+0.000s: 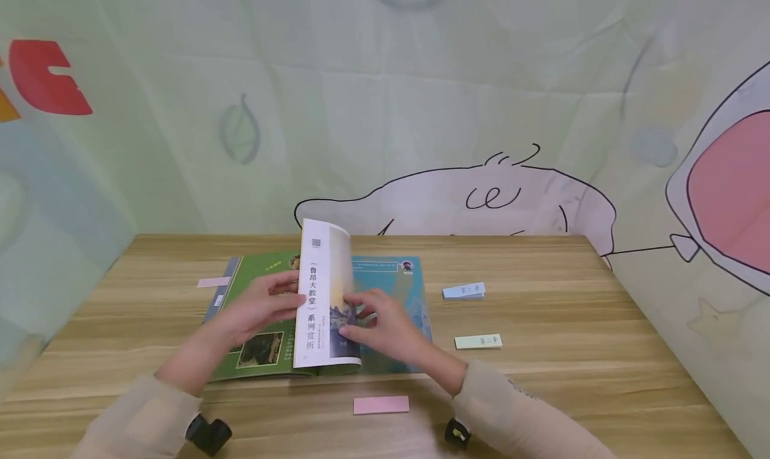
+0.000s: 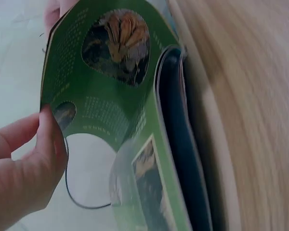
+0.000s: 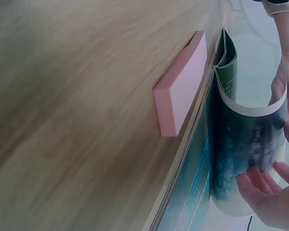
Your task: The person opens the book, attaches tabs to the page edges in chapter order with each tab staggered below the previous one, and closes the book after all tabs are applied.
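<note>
Pages [image 1: 314,292], glossy and bowed, rise from the book [image 1: 391,290] on the surface [image 1: 541,385]. My left hand [image 1: 257,309] pinches their edge; my right hand [image 1: 388,325] rests parted fingers [image 3: 267,185] against the face. Slick paper could slip and spring back, or crease if I squeezed hard.

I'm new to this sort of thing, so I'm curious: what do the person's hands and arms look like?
The left hand and right hand wear no gloves. The left sleeve and right sleeve are pale beige, with small dark marks on the right. Black devices show beside both cuffs.
</note>
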`<state>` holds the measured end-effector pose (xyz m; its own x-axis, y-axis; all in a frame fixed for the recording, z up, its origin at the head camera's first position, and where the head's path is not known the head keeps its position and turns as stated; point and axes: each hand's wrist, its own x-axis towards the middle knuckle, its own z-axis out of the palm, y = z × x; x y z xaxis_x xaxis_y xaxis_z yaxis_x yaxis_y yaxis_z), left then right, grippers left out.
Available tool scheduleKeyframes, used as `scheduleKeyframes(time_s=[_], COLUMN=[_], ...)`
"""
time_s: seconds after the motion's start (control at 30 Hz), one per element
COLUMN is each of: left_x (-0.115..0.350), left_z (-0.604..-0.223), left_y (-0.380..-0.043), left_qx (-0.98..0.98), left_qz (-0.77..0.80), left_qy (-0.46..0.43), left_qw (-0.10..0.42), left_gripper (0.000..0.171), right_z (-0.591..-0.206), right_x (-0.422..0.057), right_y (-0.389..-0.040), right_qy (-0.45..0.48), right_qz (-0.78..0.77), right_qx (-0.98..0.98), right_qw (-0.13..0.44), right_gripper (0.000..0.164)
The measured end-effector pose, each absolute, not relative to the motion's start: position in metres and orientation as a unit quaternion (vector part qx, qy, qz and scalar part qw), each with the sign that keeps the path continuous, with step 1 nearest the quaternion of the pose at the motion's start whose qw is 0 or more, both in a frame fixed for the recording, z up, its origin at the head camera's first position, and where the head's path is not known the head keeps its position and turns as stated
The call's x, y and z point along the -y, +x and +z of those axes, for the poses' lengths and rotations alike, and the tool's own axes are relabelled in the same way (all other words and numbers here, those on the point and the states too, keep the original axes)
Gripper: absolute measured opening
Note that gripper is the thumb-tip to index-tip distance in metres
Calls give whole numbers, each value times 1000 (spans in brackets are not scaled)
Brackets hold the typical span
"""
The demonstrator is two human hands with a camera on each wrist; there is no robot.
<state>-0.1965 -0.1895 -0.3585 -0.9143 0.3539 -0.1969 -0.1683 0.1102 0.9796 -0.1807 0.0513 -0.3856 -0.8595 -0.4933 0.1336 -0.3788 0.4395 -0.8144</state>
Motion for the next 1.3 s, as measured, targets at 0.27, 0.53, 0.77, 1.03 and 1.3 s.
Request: scheduleKeyframes(time_s=[0.27,0.53,0.77,1.03,1.3], left_x=[216,242,261,280,295], left_z=[-356,-361,-369,-378,-385], left_y=[-197,-198,-197,-195,-194], left_qx=[-723,-700,-742,-791,-812], left_qz=[665,694,650,589,560], left_qy=[51,17,8,3,-6], left_qw=[179,164,167,169,162], left_gripper=[63,71,70,66,65], right_z=[-387,-386,-390,-392,-394], right_x=[-45,-43,-40,-36,-30], right_y=[-181,-181,-185,-184,-180], right_qy=[-298,-360,-453,-530,-553], right_qz=[-471,-441,-339,-253,-193], right_qx=[-827,-817,-822,-807,-805], right_qw=[76,95,68,59,93], right_gripper=[47,40,37,39,41])
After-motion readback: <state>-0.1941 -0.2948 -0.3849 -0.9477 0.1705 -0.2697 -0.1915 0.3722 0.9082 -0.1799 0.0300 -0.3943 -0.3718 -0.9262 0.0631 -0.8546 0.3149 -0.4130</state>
